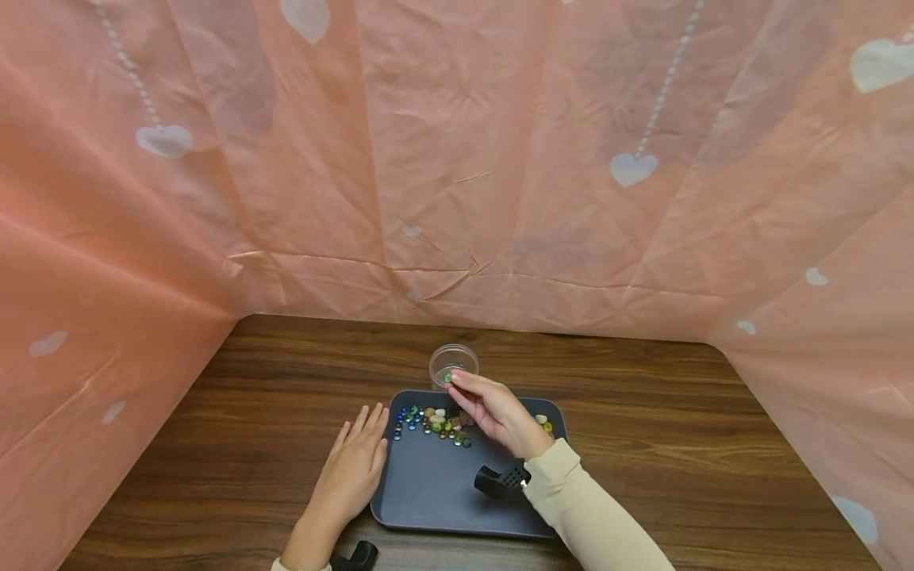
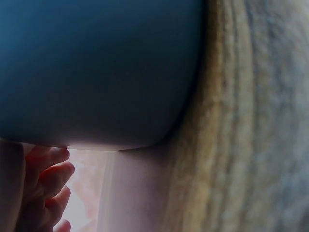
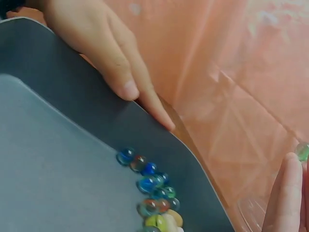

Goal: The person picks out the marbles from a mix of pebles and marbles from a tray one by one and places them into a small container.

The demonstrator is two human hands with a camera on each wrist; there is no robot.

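In the head view my right hand (image 1: 505, 419) pinches a small green glass marble (image 1: 447, 378) between thumb and fingertips. The marble overlaps the near side of a round clear dish (image 1: 432, 366) behind the tray. My left hand (image 1: 355, 468), fingers straight, rests along the left rim of a dark grey tray (image 1: 428, 496). Inside the tray's far end lie several blue and clear glass marbles (image 1: 410, 417), with green, yellow and pale stones among them. The right wrist view shows the pinched green marble (image 3: 302, 151) at its right edge, and the left thumb on the tray wall (image 3: 159, 145).
A dark wooden table (image 1: 286, 381) carries tray and dish. Pink cloth (image 1: 443, 198) with white hearts encloses the back and both sides. Yellowish stones (image 1: 547, 426) lie in the tray's far right corner, partly behind the right hand. Black wrist mounts (image 1: 500, 480) are strapped to both arms.
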